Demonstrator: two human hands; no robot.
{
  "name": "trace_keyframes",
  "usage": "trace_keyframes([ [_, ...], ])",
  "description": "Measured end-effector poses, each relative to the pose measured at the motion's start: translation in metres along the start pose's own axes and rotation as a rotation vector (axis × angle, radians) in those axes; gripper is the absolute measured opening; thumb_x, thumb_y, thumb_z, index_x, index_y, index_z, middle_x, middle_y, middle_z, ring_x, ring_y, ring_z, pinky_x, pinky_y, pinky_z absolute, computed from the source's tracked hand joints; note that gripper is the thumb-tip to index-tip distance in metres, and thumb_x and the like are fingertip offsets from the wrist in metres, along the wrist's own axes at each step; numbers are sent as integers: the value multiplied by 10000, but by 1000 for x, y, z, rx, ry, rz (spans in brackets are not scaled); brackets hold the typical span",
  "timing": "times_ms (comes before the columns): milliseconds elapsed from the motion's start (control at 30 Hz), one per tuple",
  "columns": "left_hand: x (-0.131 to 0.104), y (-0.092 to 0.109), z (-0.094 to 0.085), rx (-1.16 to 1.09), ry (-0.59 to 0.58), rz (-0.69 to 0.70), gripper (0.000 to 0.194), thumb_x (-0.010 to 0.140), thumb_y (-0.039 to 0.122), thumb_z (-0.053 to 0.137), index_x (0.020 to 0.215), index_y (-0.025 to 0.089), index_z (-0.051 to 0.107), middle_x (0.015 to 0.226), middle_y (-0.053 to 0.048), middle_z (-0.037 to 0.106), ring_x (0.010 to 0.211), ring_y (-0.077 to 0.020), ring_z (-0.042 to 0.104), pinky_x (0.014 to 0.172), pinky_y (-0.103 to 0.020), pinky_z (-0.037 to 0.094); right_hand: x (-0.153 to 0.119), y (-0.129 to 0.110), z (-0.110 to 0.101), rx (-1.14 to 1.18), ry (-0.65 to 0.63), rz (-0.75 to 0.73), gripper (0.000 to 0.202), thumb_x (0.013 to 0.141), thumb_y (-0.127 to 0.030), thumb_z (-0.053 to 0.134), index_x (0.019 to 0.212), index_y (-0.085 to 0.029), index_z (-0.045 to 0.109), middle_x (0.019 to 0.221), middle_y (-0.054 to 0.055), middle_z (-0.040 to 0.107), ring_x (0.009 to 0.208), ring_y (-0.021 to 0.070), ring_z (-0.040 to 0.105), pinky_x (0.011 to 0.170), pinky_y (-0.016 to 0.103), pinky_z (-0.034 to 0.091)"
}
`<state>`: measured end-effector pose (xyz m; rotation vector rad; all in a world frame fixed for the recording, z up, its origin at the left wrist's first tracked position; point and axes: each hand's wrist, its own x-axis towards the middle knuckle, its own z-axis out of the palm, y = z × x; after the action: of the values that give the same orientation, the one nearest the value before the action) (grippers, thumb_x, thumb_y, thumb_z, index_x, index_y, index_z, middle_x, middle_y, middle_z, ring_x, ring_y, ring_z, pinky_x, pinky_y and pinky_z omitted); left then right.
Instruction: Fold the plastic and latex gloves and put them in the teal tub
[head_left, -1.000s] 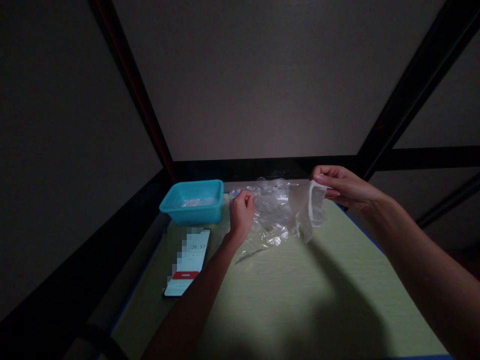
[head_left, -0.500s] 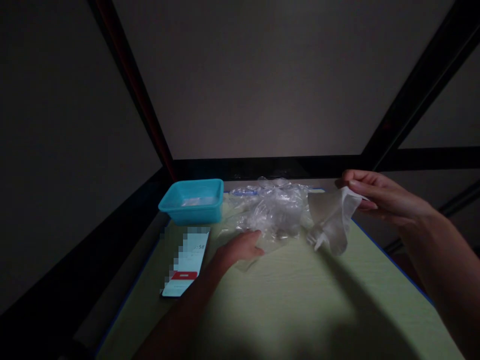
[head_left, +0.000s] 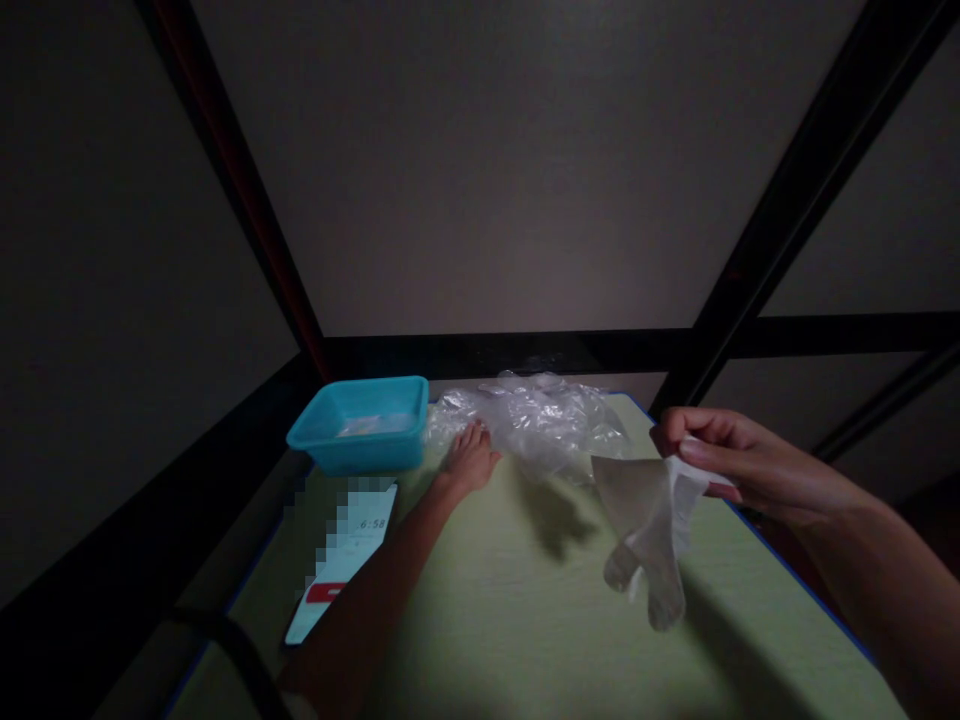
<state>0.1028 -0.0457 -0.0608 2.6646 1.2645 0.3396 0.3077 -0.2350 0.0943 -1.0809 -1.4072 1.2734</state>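
My right hand (head_left: pixel 731 460) pinches the edge of a thin translucent disposable glove (head_left: pixel 646 525) between thumb and fingers. The glove hangs down over the right part of the table, its finger tips lowest. At the near edge of a crumpled clear plastic bag (head_left: pixel 544 415), my left hand (head_left: pixel 472 457) lies with its fingers stretched forward and thumb apart. Those fingertips touch or rest on the bag; whether they press on it I cannot tell.
A turquoise plastic basin (head_left: pixel 360 425) with something pale in it stands at the back left. In front of it lies a lit phone (head_left: pixel 349 545), partly behind my left forearm. A wall with dark trim (head_left: pixel 510 352) rises behind the light green table (head_left: pixel 487 600).
My left hand has reached forward, and the plastic bag has been pushed back and bunched up toward the wall. The glove hangs lower and more spread in my right hand. The view has shifted.
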Motion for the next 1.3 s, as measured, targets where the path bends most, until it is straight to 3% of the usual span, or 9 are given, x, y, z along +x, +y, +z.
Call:
trace_keyframes([
  [133, 9, -9, 1, -3, 175, -15, 314, 872, 300, 526, 1152, 160, 512, 1165, -86, 538, 982, -212, 565, 818, -422, 488, -3, 12, -2, 13, -55, 38, 260, 749, -396, 662, 673, -165, 569, 503, -73, 409, 370, 10, 246, 332, 156, 149],
  [333, -1, -21, 3, -76, 366, -29, 300, 877, 305, 518, 1141, 162, 519, 1149, -86, 547, 960, -203, 573, 802, -405, 497, 7, 24, 5, 29, -66, 72, 265, 724, -384, 690, 673, -147, 583, 510, -64, 424, 403, 19, 287, 364, 159, 184],
  [467, -22, -23, -1, -162, 502, -42, 238, 873, 251, 520, 1085, 145, 541, 1088, -79, 568, 949, -199, 574, 809, -401, 492, 18, 29, 17, 54, -32, 78, 257, 682, -363, 730, 705, -138, 609, 552, -45, 467, 452, 29, 348, 400, 157, 221],
  [600, -58, -17, -11, -238, 602, -21, 268, 784, 15, 431, 973, 166, 546, 1016, -71, 569, 1013, -194, 543, 904, -369, 444, 17, 35, 27, 146, -65, -40, 245, 673, -356, 736, 720, -153, 607, 586, -47, 484, 459, 32, 363, 414, 158, 250],
  [767, -94, -2, -10, -264, 437, 93, 239, 720, -1, 426, 785, 173, 576, 835, -35, 619, 812, -152, 597, 745, -255, 486, 9, 59, 38, -64, -458, 134, 222, 737, -325, 674, 846, -133, 652, 681, -16, 554, 556, 54, 455, 502, 165, 336],
  [900, -97, 8, -3, -207, 246, 158, 240, 760, 41, 413, 678, 175, 595, 734, -40, 634, 737, -159, 598, 711, -259, 487, 6, 81, 41, -161, -688, 262, 294, 731, -352, 664, 922, -129, 669, 782, 23, 630, 633, 86, 514, 597, 202, 391],
  [1033, -82, 16, 1, -138, 99, 234, 247, 827, 118, 405, 908, 156, 635, 972, -82, 665, 959, -189, 588, 906, -309, 434, 5, 93, 39, -96, -624, 306, 289, 723, -383, 666, 880, -140, 665, 780, 15, 637, 643, 85, 535, 621, 204, 403],
  [1133, -62, 23, 2, -99, 22, 282, 343, 850, 152, 400, 1163, 112, 533, 1242, -111, 554, 1168, -188, 479, 1035, -297, 320, 6, 96, 36, -59, -538, 327, 266, 728, -389, 658, 837, -147, 658, 746, -1, 624, 605, 72, 526, 606, 205, 413],
  [1300, -25, 30, 6, -44, -38, 214, 385, 863, 182, 374, 1218, 84, 485, 1286, -135, 519, 1233, -205, 423, 1063, -332, 275, 16, 108, 30, -78, -221, 228, 259, 683, -383, 701, 747, -137, 650, 692, 3, 615, 594, 95, 533, 599, 239, 436],
])
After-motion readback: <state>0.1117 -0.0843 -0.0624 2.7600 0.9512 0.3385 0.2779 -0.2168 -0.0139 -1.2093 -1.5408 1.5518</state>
